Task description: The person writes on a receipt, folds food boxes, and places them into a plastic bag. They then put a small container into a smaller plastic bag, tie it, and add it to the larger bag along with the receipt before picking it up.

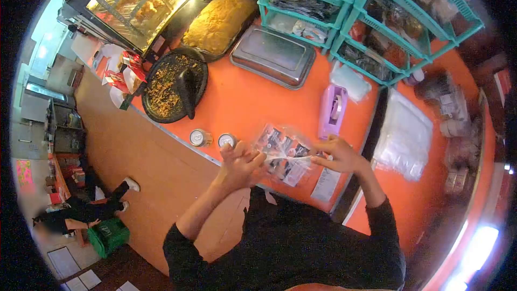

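A clear plastic bag (283,143) with dark printed packs in it lies on the orange counter in front of me. Its gathered, twisted top is stretched between my hands. My left hand (240,163) pinches one end of the twist, some fingers raised. The other end is pinched in the fingertips of my right hand (340,154). Close beyond my left hand stand two drink cans (226,140), upright near the counter edge. A purple tape dispenser (332,112) sits just beyond my right hand. Below that hand lies a white paper slip (326,184).
On the counter (253,102) are a stone mortar (161,91) with crumbly food and a pestle, a lidded metal tray (273,56), a yellow food mound (221,21) and teal racks (307,8). Plastic bags (404,134) lie right. A seated person (75,210) is beside a green bin (109,237).
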### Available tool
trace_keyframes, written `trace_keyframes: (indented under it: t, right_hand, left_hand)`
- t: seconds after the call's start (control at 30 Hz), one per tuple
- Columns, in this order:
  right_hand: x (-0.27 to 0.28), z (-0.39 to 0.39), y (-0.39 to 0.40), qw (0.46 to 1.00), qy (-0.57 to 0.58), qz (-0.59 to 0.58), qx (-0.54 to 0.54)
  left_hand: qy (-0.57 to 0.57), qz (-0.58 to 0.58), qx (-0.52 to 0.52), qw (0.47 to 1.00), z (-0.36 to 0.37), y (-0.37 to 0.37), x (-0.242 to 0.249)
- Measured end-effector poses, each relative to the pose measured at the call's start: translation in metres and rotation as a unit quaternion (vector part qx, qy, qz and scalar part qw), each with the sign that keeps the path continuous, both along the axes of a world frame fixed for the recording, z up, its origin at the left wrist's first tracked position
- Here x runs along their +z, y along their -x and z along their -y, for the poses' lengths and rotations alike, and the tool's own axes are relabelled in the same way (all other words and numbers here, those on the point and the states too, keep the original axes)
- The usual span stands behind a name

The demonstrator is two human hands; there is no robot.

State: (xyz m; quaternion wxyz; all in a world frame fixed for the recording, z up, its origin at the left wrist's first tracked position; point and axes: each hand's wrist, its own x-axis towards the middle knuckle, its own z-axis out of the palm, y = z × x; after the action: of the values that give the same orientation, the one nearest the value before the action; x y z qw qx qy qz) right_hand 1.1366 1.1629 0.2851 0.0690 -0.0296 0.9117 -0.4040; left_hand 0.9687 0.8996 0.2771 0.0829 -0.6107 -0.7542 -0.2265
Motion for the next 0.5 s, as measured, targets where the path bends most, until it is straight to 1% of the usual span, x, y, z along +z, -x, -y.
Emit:
trace_keyframes:
  t: [0.03,0.07,0.1,0.17,0.23,0.3,0.33,0.37,0.4,0.43,0.47,0.5]
  right_hand:
    - [0.0,0.006,-0.007,0.999,0.027,-0.005,-0.023]
    - [0.003,0.012,-0.014,0.999,0.031,0.0,-0.038]
    - [0.003,0.014,-0.021,0.999,0.03,-0.002,-0.038]
    - [-0.001,0.017,-0.031,0.984,0.144,0.049,-0.087]
    - [0.0,0.018,-0.037,0.981,0.167,0.044,-0.091]
    - [-0.003,0.021,-0.041,0.977,0.189,0.041,-0.095]
    - [-0.008,0.022,-0.043,0.966,0.222,0.065,-0.117]
    - [-0.013,0.022,-0.043,0.953,0.255,0.089,-0.139]
    - [-0.021,0.023,-0.042,0.953,0.255,0.087,-0.138]
    - [-0.029,0.023,-0.04,0.956,0.241,0.086,-0.147]
    - [-0.034,0.022,-0.04,0.958,0.225,0.084,-0.157]
    - [-0.032,0.022,-0.037,0.957,0.226,0.084,-0.16]
  left_hand:
    - [-0.019,-0.125,-0.036,0.991,0.001,0.008,-0.009]
    - [-0.013,-0.217,-0.047,0.975,0.0,0.016,-0.017]
    - [-0.014,-0.219,-0.047,0.975,-0.002,0.023,-0.015]
    - [-0.009,-0.295,-0.135,0.946,-0.009,0.038,-0.008]
    - [0.002,-0.289,-0.147,0.946,-0.016,0.043,-0.003]
    - [-0.016,-0.224,-0.167,0.96,-0.019,0.043,-0.005]
    - [-0.016,-0.225,-0.167,0.96,-0.019,0.04,-0.009]
    - [0.011,-0.16,-0.163,0.974,-0.02,0.037,-0.013]
    - [0.036,-0.095,-0.159,0.982,-0.02,0.032,-0.012]
    - [0.035,-0.097,-0.159,0.982,-0.018,0.029,-0.009]
    - [0.082,0.027,-0.121,0.989,-0.015,0.024,-0.005]
    - [0.13,0.154,-0.083,0.976,-0.013,0.019,-0.001]
